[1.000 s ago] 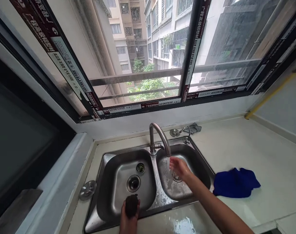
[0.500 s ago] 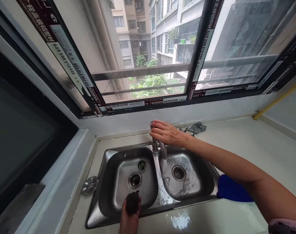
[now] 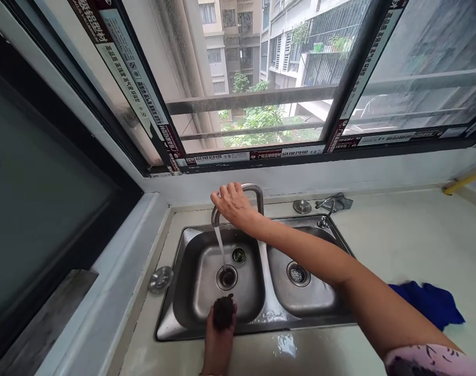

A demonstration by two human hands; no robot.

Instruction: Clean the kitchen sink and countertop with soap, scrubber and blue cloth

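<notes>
My right hand (image 3: 233, 203) grips the curved metal faucet (image 3: 253, 190), whose spout now points over the left basin (image 3: 206, 292) of the steel double sink. Water runs from the spout down onto the left drain (image 3: 227, 277). At the sink's front rim my left hand (image 3: 219, 342) is closed around a dark brown scrubber (image 3: 223, 312), held over the left basin. The right basin (image 3: 300, 290) is wet, with its drain strainer showing.
A blue cloth (image 3: 429, 308) lies on the pale counter right of the sink. A round metal plug (image 3: 161, 279) rests left of the sink, another (image 3: 301, 206) behind it beside a small tap (image 3: 327, 216) and a grey rag. A large window runs behind.
My right hand left the running water in the right basin, took hold of the faucet and swung its spout to the left basin. My left hand stayed with the scrubber.
</notes>
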